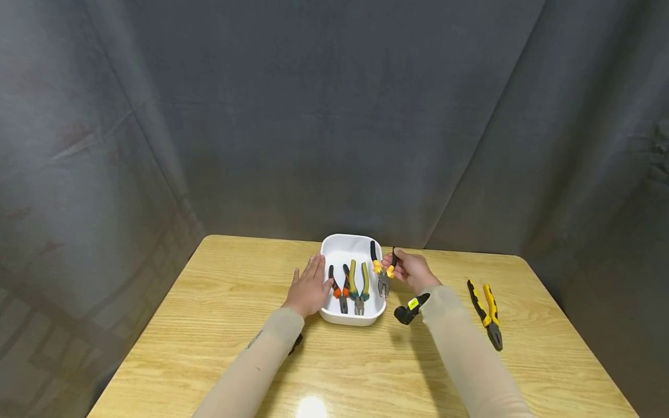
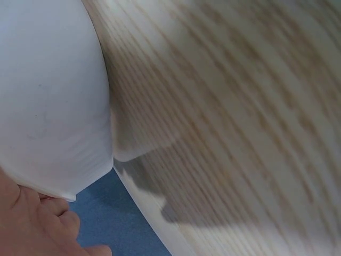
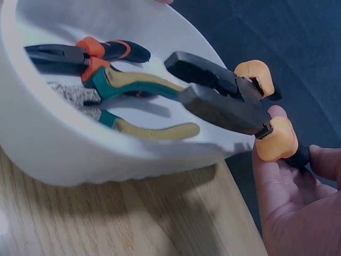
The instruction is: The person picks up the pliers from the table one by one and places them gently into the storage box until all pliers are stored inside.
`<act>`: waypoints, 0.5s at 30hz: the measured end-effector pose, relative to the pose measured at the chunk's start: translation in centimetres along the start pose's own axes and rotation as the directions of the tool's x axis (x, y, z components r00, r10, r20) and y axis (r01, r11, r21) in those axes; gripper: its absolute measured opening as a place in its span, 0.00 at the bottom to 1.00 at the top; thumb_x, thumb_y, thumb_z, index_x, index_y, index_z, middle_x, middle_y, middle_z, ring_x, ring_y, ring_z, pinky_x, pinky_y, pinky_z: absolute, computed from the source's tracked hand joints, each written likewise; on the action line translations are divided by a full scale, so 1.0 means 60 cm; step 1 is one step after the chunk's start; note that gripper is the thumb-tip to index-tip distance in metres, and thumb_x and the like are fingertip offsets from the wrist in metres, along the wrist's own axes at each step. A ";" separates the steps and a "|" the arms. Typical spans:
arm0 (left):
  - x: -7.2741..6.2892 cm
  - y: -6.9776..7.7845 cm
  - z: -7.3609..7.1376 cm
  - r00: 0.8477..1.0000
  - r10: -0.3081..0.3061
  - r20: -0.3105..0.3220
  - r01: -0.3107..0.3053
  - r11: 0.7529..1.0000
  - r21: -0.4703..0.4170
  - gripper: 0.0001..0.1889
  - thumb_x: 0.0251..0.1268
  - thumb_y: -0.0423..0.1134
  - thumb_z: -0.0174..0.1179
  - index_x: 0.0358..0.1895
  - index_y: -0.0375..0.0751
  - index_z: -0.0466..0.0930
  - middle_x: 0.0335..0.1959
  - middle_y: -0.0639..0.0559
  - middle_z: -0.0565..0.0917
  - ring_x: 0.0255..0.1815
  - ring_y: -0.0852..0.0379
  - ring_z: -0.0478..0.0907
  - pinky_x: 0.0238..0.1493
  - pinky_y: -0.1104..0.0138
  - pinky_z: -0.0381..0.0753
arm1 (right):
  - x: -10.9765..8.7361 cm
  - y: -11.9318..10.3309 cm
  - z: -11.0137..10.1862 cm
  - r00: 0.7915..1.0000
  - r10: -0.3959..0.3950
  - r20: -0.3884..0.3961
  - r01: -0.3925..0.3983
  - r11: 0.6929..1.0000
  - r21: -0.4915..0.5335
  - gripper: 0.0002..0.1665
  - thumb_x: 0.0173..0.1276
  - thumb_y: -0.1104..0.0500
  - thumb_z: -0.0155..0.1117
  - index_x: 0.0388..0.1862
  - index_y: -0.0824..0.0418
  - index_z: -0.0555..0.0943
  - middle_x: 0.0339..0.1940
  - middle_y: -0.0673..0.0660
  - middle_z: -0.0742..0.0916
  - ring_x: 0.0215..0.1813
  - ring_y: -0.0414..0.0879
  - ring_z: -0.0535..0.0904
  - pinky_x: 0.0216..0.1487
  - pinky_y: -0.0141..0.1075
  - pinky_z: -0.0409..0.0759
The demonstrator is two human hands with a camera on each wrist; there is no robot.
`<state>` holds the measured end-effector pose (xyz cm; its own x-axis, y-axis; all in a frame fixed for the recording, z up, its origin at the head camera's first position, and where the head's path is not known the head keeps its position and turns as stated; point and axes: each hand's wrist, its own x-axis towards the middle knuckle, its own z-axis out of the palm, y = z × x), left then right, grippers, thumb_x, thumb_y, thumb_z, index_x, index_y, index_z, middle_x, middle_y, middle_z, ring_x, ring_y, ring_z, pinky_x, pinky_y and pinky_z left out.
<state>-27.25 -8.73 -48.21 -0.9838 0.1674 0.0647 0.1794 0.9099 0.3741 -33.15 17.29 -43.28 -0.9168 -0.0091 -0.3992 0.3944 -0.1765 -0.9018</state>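
My right hand grips one black handle of a pair of combination pliers with yellow-orange collars. Their dark metal jaws are spread and hang over the right side of a white plastic tray. Inside the tray lie long-nose pliers with black and orange handles, and beside them pliers with green and tan handles. My left hand rests on the tray's left rim, fingers pointing away from me and the thumb towards the inside. In the left wrist view, that hand shows at the rim.
On the wooden table, to the right of my right arm, lie larger pliers with yellow and black handles. A dark grey curtain stands behind the table's far edge and at both sides.
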 end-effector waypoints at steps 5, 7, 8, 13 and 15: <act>0.001 0.000 0.002 1.000 0.001 -0.005 -0.001 1.000 0.002 0.35 0.82 0.53 0.41 0.82 0.37 0.48 0.84 0.45 0.49 0.83 0.47 0.44 0.79 0.41 0.44 | 0.001 0.001 0.008 1.000 -0.002 -0.008 0.002 1.000 0.001 0.23 0.85 0.54 0.47 0.52 0.71 0.81 0.24 0.50 0.89 0.28 0.36 0.86 0.25 0.25 0.81; 0.001 0.000 0.002 1.000 0.001 -0.001 -0.001 1.000 -0.002 0.35 0.82 0.53 0.41 0.82 0.37 0.48 0.84 0.45 0.49 0.83 0.47 0.44 0.79 0.41 0.44 | 0.002 0.004 0.010 1.000 -0.006 -0.012 0.006 1.000 -0.009 0.23 0.85 0.54 0.46 0.53 0.71 0.80 0.24 0.50 0.89 0.28 0.36 0.86 0.25 0.25 0.80; 0.000 0.000 0.002 1.000 0.001 0.001 -0.001 1.000 -0.003 0.35 0.82 0.53 0.41 0.82 0.37 0.48 0.84 0.45 0.49 0.83 0.47 0.44 0.79 0.41 0.44 | 0.003 0.005 0.011 1.000 -0.007 -0.016 0.006 1.000 -0.009 0.23 0.85 0.54 0.46 0.54 0.72 0.80 0.24 0.50 0.89 0.28 0.36 0.86 0.25 0.25 0.80; -0.001 0.001 0.001 1.000 0.004 -0.004 -0.004 1.000 -0.010 0.35 0.82 0.52 0.42 0.82 0.37 0.49 0.83 0.45 0.49 0.83 0.47 0.44 0.79 0.41 0.44 | 0.003 0.007 0.018 1.000 -0.003 -0.022 0.003 1.000 0.008 0.23 0.84 0.53 0.47 0.58 0.72 0.78 0.25 0.50 0.89 0.29 0.37 0.87 0.28 0.25 0.82; -0.002 0.002 0.000 1.000 0.005 -0.010 -0.006 1.000 -0.020 0.35 0.82 0.52 0.43 0.82 0.37 0.49 0.83 0.45 0.50 0.83 0.47 0.45 0.79 0.41 0.44 | 0.002 0.008 0.021 1.000 -0.006 -0.019 0.006 1.000 0.022 0.23 0.84 0.54 0.47 0.59 0.73 0.77 0.26 0.50 0.89 0.29 0.37 0.87 0.30 0.26 0.84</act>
<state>-27.10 -8.62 -48.19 -0.9828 0.1685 0.0757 0.1847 0.9011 0.3922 -33.17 15.95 -43.52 -0.9176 0.0106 -0.3973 0.3875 -0.1982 -0.9003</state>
